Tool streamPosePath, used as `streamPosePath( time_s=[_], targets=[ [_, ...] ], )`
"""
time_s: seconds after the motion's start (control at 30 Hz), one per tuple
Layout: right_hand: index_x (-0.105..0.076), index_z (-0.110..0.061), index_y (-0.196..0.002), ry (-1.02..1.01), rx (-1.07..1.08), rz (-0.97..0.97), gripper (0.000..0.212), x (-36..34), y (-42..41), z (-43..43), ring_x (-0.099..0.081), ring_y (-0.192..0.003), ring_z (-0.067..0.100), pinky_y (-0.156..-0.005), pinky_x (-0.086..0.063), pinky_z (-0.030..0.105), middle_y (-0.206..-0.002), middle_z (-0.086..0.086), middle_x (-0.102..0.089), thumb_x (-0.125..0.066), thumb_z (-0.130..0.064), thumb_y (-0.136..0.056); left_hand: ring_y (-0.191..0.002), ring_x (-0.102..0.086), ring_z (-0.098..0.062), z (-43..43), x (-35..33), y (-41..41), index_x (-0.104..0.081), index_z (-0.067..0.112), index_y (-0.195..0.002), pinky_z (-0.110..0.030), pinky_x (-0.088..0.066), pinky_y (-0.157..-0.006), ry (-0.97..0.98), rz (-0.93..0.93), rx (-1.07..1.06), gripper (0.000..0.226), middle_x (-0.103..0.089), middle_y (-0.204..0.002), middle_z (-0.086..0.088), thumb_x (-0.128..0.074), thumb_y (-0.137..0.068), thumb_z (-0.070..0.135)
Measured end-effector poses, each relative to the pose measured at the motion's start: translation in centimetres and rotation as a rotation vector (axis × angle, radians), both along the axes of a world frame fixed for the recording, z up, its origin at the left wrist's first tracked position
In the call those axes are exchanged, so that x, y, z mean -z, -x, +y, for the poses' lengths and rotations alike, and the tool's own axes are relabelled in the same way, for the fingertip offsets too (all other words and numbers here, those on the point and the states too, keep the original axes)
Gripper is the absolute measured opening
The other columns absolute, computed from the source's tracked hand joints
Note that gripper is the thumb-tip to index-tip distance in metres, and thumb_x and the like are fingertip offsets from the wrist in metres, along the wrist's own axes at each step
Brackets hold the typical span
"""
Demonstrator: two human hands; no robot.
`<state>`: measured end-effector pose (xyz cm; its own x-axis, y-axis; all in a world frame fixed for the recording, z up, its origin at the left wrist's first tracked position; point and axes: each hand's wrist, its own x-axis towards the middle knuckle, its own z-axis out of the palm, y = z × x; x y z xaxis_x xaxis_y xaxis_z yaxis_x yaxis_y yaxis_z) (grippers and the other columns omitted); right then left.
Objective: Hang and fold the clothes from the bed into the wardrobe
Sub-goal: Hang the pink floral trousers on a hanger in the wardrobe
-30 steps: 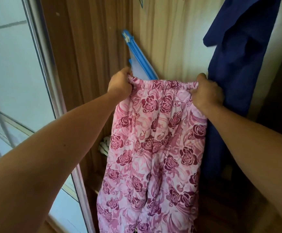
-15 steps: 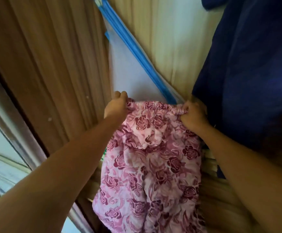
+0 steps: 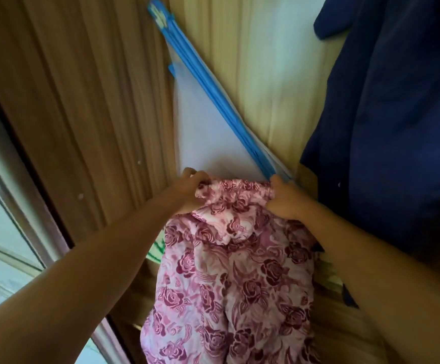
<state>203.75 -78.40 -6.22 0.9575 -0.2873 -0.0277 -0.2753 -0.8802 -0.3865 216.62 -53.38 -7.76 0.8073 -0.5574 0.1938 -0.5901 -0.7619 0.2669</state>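
Two hands logged apart, fingers curled tight on the gathered waistband of the pink floral trousers (image 3: pixel 234 285): left hand (image 3: pixel 187 191) at one end, right hand (image 3: pixel 285 199) at the other. Held up just below the blue-trimmed white bag (image 3: pixel 203 132), legs hanging crumpled. Navy garment (image 3: pixel 397 127) right of the bag. Wooden wardrobe panel (image 3: pixel 261 61) behind it, window frame (image 3: pixel 17 200) well left.

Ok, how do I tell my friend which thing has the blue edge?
Find the wooden wardrobe's pale back panel. Just above the pink rose-print trousers, a flat whitish sheet leans against it. Only it has a bright blue strip along its slanted edge; the garment beside it is dark navy.
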Motion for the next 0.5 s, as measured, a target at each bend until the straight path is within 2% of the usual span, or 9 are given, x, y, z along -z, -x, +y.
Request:
streamPosePath(
  time_s=[0.07,0.13,0.2,0.3,0.37,0.4,0.5],
  targets=[
    [-0.035,-0.023,-0.144,0.095,-0.049,0.023,0.065,-4.0,0.1,0.7,-0.056,-0.114,0.032,-0.092,-0.05,0.034,-0.138,0.012,-0.05,-0.06,-0.04,-0.087,-0.115,-0.056,-0.03,0.1,-3.6,0.7,-0.046,0.026,-0.142,-0.036,-0.047,-0.095,0.029,-0.069,0.017,0.06,-0.043,-0.14,-0.009,-0.071,-0.088,0.032],
    [-0.052,-0.011,-0.133,0.109,-0.106,0.058,0.046,-8.6,0.4,1.8,-0.059,-0.112,0.029,-0.087,-0.049,0.029,-0.129,0.012,-0.058,-0.06,-0.031,-0.092,-0.117,-0.055,-0.027,-0.1,-7.6,1.3,-0.05,0.025,-0.139,-0.035,-0.046,-0.096,0.002,-0.094,0.004,0.051,-0.052,-0.135,-0.008,-0.065,-0.092,0.039],
    [-0.062,-0.007,-0.116,0.147,-0.145,0.025,0.033,-13.5,1.0,3.1,-0.062,-0.107,0.029,-0.081,-0.049,0.031,-0.118,0.012,-0.063,-0.061,-0.028,-0.091,-0.113,-0.058,-0.024,-0.3,-12.1,1.9,-0.055,0.024,-0.134,-0.032,-0.047,-0.093,0.025,-0.086,-0.013,0.044,-0.057,-0.13,-0.003,-0.062,-0.094,0.04],
    [-0.061,-0.003,-0.126,0.2,-0.168,-0.067,0.042,-20.8,2.8,4.8,-0.06,-0.113,0.031,-0.09,-0.052,0.039,-0.128,0.014,-0.061,-0.06,-0.031,-0.095,-0.103,-0.064,-0.024,-0.4,-19.1,3.2,-0.059,0.021,-0.127,-0.029,-0.049,-0.085,0.141,-0.069,-0.019,0.037,-0.064,-0.113,0.001,-0.063,-0.094,0.036],
    [-0.056,-0.005,-0.133,0.207,-0.165,-0.11,0.046,-25.1,3.9,5.5,-0.058,-0.109,0.026,-0.072,-0.051,0.031,-0.132,0.011,-0.057,-0.057,-0.035,-0.098,-0.099,-0.064,-0.022,-0.3,-23.6,4.0,-0.063,0.019,-0.12,-0.026,-0.047,-0.082,0.2,-0.107,-0.019,0.029,-0.064,-0.104,0.001,-0.065,-0.093,0.031],
    [-0.055,-0.007,-0.135,0.217,-0.152,-0.148,0.047,-27.0,4.1,5.6,-0.056,-0.105,0.023,-0.064,-0.046,0.027,-0.132,0.008,-0.056,-0.057,-0.037,-0.098,-0.099,-0.063,-0.021,-0.1,-25.8,4.5,-0.065,0.018,-0.118,-0.026,-0.046,-0.082,0.214,-0.137,-0.018,0.027,-0.063,-0.102,0.002,-0.065,-0.093,0.028],
    [-0.054,-0.01,-0.132,0.217,-0.084,-0.294,0.049,-31.4,4.2,6.0,-0.053,-0.09,0.019,-0.059,-0.039,0.027,-0.123,0.006,-0.056,-0.058,-0.042,-0.095,-0.1,-0.066,-0.025,0.4,-31.4,5.5,-0.068,0.016,-0.113,-0.031,-0.053,-0.086,0.238,-0.228,-0.014,0.026,-0.069,-0.103,-0.005,-0.067,-0.091,0.029]
  ],
)
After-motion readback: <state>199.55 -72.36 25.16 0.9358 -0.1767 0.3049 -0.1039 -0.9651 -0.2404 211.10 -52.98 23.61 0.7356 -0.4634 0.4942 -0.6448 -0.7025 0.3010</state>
